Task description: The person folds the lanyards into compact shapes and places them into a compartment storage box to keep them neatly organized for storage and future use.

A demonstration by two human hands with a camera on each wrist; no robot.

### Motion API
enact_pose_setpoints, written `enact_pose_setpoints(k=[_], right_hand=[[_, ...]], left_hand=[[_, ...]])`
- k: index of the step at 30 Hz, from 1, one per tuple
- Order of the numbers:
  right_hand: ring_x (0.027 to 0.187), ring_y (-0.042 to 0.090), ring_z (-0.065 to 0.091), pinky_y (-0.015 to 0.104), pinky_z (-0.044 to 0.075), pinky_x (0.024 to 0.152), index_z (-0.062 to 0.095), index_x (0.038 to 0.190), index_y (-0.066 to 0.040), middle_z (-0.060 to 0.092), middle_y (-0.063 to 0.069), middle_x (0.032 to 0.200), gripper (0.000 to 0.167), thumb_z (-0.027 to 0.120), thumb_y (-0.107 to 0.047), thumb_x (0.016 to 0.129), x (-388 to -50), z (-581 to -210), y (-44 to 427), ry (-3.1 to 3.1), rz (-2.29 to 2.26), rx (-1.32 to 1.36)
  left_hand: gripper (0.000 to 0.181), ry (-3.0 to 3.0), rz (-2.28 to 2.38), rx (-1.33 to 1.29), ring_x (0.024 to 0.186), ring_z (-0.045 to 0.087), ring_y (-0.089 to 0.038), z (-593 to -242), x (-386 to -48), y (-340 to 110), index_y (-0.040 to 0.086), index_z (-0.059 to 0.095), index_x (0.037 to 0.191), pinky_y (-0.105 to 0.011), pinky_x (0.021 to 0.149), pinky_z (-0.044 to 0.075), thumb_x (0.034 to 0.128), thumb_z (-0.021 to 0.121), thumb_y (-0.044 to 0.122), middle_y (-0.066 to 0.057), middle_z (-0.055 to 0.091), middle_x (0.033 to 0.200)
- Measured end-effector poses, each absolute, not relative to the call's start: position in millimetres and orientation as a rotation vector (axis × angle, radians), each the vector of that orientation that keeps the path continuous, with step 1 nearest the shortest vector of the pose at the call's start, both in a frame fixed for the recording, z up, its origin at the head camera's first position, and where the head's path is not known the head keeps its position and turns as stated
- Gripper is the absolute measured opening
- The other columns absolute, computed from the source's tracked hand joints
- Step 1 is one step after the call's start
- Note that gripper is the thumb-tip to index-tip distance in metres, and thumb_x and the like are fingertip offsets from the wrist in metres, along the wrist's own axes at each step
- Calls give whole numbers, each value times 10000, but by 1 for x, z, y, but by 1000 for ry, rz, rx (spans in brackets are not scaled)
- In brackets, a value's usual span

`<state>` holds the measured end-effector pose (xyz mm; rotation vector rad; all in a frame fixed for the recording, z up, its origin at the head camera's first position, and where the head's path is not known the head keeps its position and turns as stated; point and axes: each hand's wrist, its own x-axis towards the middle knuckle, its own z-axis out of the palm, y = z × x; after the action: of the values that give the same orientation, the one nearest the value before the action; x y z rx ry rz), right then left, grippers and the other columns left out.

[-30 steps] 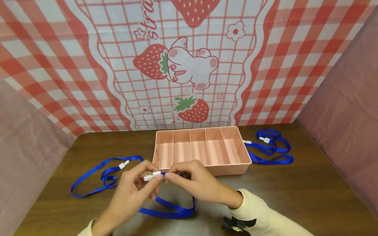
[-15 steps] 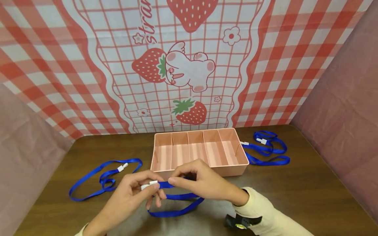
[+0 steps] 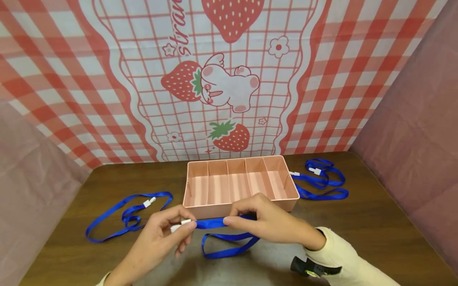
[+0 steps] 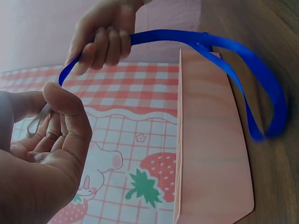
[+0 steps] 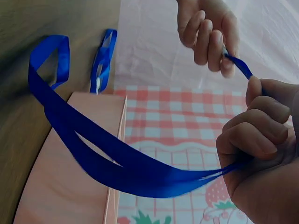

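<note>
While the left hand [image 3: 161, 234] pinches the white clip [image 3: 185, 221] of a blue lanyard [image 3: 212, 223] in its fingers, the right hand [image 3: 264, 222] holds it farther along in curled fingers, above the table [image 3: 358, 230], near the pink five-compartment tray [image 3: 211, 211].

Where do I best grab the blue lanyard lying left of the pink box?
Probably pinch its white clip from above, across its width. This blue lanyard lies in loose loops on the table, while the clip is a compact end, exposed from above. The left hand is nearer but holds another lanyard's clip.
</note>
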<state>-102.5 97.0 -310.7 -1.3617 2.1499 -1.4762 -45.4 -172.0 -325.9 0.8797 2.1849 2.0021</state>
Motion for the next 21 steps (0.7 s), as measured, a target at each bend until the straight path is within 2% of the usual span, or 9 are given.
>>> enact_pose_setpoints(k=[9, 16, 21], right_hand=[[570, -1, 365, 190, 300, 501, 627, 780, -236, 387, -147, 645, 216, 638, -181, 989, -98, -315, 123, 2290, -1477, -1255], [593, -13, 376, 247, 328, 486, 609, 781, -190, 394, -97, 658, 236, 599, -108, 1002, -95, -318, 149, 2311, -1494, -1203], [587, -7, 375, 256, 337, 486, 593, 768, -210, 413, -115, 661, 255, 593, -124, 1008, -87, -317, 164, 2361, -1461, -1117]], left_hand=[[157, 2245, 1975, 897, 502, 550, -183, -325, -46, -181, 64, 602, 961, -301, 405, 481, 995, 515, -62, -100, 582, 678], [149, 2282, 1950, 861, 503, 551, -184, -328, -48, -184, 82, 614, 947, -306, 417, 485, 1000, 530, -29, -86, 590, 676], [136, 2328, 1932, 807, 520, 559, -183, -331, -43, -191, 86, 623, 953, -305, 446, 494, 1003, 539, -8, -71, 594, 687]])
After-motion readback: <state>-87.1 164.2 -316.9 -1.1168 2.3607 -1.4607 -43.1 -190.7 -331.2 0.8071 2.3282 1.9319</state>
